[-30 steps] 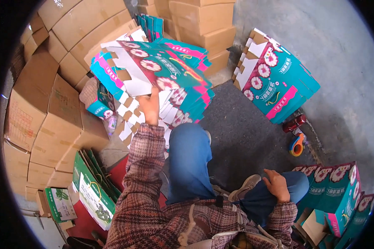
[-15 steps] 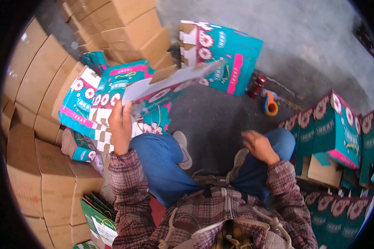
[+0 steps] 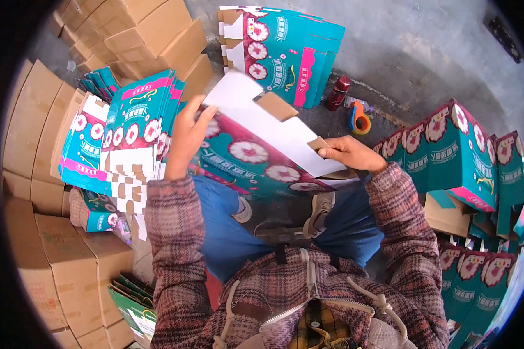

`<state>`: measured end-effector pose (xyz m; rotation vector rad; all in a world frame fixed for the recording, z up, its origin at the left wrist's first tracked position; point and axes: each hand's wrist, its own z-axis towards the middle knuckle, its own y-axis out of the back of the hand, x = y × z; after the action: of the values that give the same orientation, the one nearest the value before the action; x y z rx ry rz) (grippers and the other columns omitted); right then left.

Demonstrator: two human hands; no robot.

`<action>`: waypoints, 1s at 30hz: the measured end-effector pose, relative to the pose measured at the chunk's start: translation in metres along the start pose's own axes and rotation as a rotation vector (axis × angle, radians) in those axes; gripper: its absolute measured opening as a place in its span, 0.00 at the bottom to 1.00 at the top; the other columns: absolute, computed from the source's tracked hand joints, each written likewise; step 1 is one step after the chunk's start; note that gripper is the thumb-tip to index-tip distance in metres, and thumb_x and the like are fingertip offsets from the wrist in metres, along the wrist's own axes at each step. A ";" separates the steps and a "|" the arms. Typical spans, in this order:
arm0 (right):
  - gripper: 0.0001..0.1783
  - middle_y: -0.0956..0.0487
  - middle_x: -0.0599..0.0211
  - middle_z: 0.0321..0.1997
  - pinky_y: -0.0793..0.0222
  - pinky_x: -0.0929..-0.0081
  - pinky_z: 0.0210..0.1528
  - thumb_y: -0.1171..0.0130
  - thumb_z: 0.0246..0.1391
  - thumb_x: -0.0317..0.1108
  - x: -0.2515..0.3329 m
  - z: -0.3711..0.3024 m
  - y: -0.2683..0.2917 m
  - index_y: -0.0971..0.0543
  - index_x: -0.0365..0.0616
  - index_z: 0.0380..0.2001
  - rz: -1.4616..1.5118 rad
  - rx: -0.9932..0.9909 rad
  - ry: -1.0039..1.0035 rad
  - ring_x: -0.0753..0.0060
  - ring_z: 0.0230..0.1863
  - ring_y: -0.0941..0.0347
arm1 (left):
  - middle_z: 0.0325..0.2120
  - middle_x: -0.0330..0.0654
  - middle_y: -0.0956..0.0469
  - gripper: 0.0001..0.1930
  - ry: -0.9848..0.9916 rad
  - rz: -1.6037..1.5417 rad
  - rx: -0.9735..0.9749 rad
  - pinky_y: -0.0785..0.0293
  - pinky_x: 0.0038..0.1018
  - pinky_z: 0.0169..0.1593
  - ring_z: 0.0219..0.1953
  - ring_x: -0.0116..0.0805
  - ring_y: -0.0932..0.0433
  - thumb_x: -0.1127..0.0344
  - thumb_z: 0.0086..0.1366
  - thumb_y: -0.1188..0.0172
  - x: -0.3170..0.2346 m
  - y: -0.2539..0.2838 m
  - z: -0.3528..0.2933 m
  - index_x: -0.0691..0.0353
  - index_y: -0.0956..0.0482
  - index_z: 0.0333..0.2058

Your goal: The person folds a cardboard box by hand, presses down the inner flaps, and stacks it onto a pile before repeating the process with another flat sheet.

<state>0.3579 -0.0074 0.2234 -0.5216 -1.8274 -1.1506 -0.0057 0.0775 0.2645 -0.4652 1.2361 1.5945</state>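
Note:
I hold a flat, unfolded teal carton (image 3: 256, 157) with pink flower prints and a white inner side above my knees. My left hand (image 3: 186, 136) grips its left edge. At the carton's right edge my right hand (image 3: 349, 154) pinches a brown flap. A stack of the same flat teal cartons (image 3: 131, 128) leans against brown boxes just left of my left hand. Both sleeves are plaid, and my blue-trousered legs lie under the carton.
Brown cardboard boxes (image 3: 41, 232) are stacked along the left and top left. More flat teal cartons (image 3: 285, 52) lie ahead on the grey floor. Assembled teal boxes (image 3: 460, 157) stand at the right. A dark red bottle (image 3: 336, 93) and an orange tape dispenser (image 3: 360, 119) sit between them.
My left hand has drawn one flat carton off the stack toward me. My right hand has risen from my knee and taken its right edge. The view has swung right.

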 end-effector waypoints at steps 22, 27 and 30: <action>0.21 0.20 0.71 0.30 0.29 0.81 0.28 0.50 0.62 0.52 -0.057 0.058 0.011 0.22 0.43 0.36 0.620 -0.465 -0.065 0.81 0.28 0.25 | 0.58 0.59 0.37 0.52 -0.149 0.244 0.386 0.40 0.42 0.61 0.60 0.56 0.38 0.42 0.48 0.32 -0.011 -0.165 -0.031 0.67 0.47 0.63; 0.23 0.20 0.70 0.29 0.29 0.80 0.27 0.50 0.63 0.50 -0.050 0.060 -0.006 0.22 0.38 0.37 0.580 -0.457 0.011 0.81 0.25 0.27 | 0.58 0.59 0.38 0.38 0.016 -0.064 0.379 0.40 0.40 0.61 0.61 0.55 0.39 0.56 0.59 0.41 -0.022 -0.176 -0.017 0.65 0.48 0.63; 0.23 0.20 0.69 0.28 0.30 0.80 0.27 0.50 0.63 0.50 -0.041 0.060 -0.002 0.22 0.37 0.37 0.569 -0.463 -0.019 0.80 0.25 0.27 | 0.57 0.58 0.36 0.30 0.172 -0.079 0.319 0.40 0.38 0.61 0.61 0.54 0.38 0.60 0.65 0.49 0.006 -0.180 -0.029 0.66 0.45 0.62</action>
<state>0.3500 0.0482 0.1775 -1.2297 -1.2846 -1.1532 0.1413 0.0467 0.1614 -0.4468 1.5515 1.2812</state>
